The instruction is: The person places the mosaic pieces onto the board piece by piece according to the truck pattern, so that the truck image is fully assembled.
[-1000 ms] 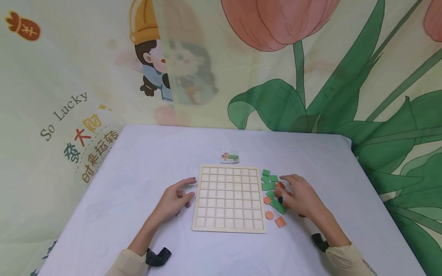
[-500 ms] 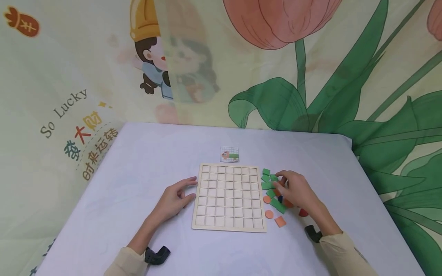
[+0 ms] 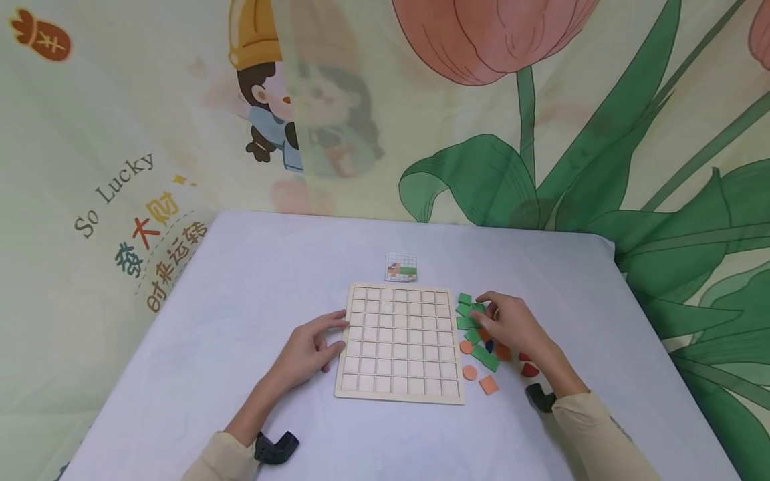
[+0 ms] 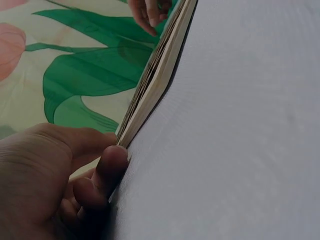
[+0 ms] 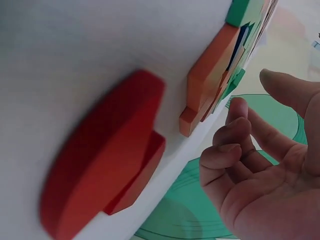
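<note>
Board point(image 3: 400, 344): left edge partly blocked by left hand point(image 3: 309, 351); near edge free.
Right edge: green tiles point(image 3: 484, 357) crowd it, beside right hand point(image 3: 511, 324).
Far edge: card point(image 3: 401, 268) just beyond.
Hand-to-tile gap: perhaps slim.

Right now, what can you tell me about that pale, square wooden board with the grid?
The pale, square wooden board looks unpainted, with a plain border around rows and columns of square cells; its side appears layered. It lies flat on the white cloth-covered table. The person's left hand touches its left edge; flat green wood-like pieces lie near its right.
</note>
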`<state>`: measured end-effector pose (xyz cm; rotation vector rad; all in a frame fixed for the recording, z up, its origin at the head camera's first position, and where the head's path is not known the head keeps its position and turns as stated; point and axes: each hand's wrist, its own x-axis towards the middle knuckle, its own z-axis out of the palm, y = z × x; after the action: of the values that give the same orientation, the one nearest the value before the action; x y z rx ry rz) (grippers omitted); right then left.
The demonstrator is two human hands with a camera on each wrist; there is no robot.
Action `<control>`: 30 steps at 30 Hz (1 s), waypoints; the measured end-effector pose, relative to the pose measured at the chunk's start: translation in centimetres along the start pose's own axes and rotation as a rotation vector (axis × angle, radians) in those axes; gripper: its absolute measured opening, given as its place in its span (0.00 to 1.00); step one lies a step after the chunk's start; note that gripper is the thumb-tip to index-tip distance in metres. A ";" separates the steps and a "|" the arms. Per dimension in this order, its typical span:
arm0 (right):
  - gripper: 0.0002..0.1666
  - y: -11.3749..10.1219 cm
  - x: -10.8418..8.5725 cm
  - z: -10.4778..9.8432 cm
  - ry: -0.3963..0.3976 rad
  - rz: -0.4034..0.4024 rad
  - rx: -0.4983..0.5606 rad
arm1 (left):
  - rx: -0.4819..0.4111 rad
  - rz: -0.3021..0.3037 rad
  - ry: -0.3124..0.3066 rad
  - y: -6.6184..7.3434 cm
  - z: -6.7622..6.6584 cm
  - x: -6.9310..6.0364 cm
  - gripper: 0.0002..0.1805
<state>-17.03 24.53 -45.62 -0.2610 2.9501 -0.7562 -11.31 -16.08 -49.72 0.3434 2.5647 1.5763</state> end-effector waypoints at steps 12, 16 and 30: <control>0.22 0.0 1.4 0.3 -0.029 0.028 -0.003 | 0.025 -0.069 0.041 0.9 0.9 -0.4 0.21; 0.21 0.2 1.8 0.3 -0.042 0.038 0.008 | 0.035 -0.079 0.043 1.0 0.8 -0.4 0.21; 0.21 0.6 2.7 0.4 -0.065 0.062 0.014 | 0.031 -0.091 0.050 0.7 0.9 -0.3 0.21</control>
<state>-19.75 24.37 -46.38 -0.1889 2.8758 -0.7458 -10.77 -15.12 -49.52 0.1895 2.6045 1.5351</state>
